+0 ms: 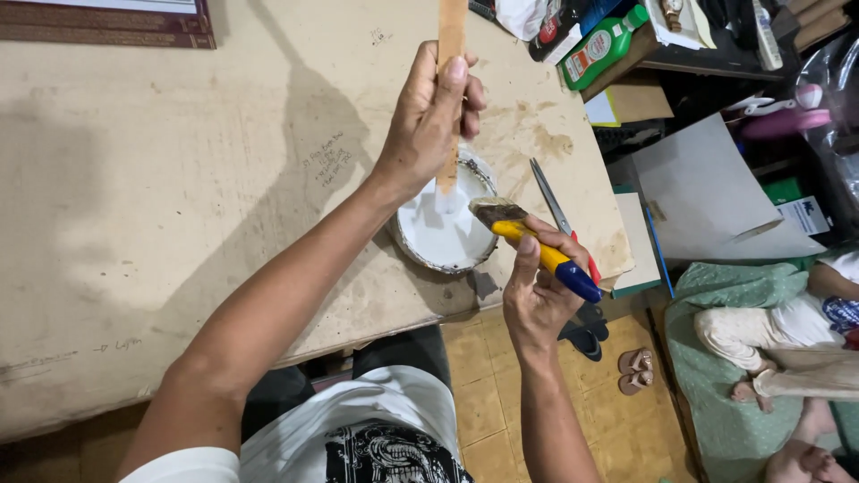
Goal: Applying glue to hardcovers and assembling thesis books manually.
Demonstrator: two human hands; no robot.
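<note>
My left hand (429, 121) grips a flat wooden stick (451, 36) upright, its lower end dipped in white paint inside a round can (443, 240) on the worn table (179, 197). My right hand (537, 291) holds a paintbrush (537, 250) with a yellow and blue handle, its bristles resting over the can's right rim.
Scissors with red handles (555, 210) lie right of the can near the table's corner. A green bottle (604, 45) lies on a cluttered shelf at the top right. White and grey boards (707, 192) lean beside the table. Sandals (635, 368) are on the tiled floor; another person sits at the lower right (787, 331).
</note>
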